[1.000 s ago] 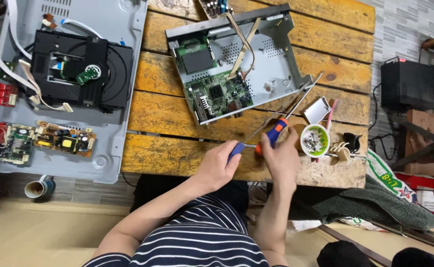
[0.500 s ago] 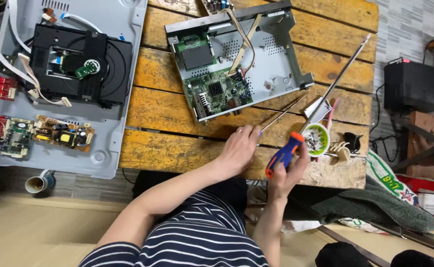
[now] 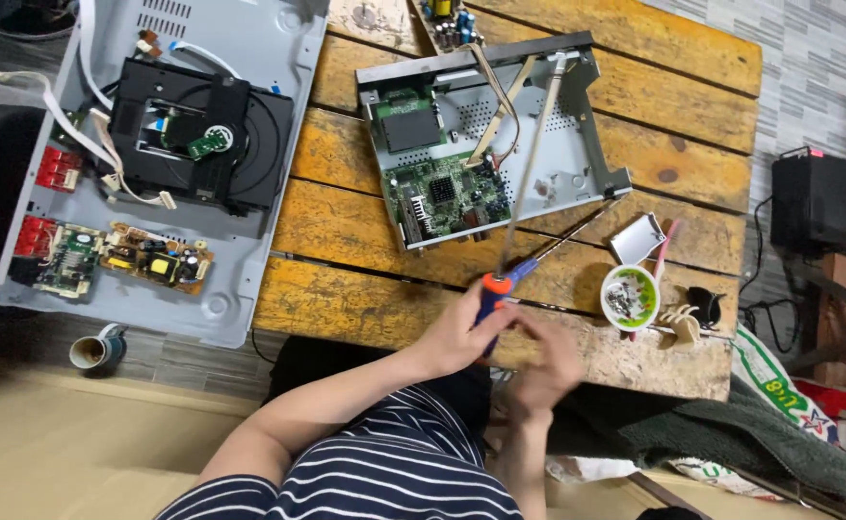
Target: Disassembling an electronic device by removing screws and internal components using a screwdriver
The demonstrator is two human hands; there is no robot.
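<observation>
The left hand (image 3: 456, 337) grips the orange-and-blue handle of a long screwdriver (image 3: 529, 173), whose shaft runs toward twelve o'clock over the open metal chassis (image 3: 577, 144) and its green circuit board (image 3: 447, 197) on the wooden table (image 3: 365, 231). The right hand (image 3: 543, 361), blurred, sits just beside it at four o'clock. A small green-rimmed bowl (image 3: 630, 297) lies at three o'clock of the handle, and a grey disc-player chassis (image 3: 249, 58) lies at ten o'clock.

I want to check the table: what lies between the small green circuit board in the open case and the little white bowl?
In the head view, only the second screwdriver lies there, on bare wood.
</observation>
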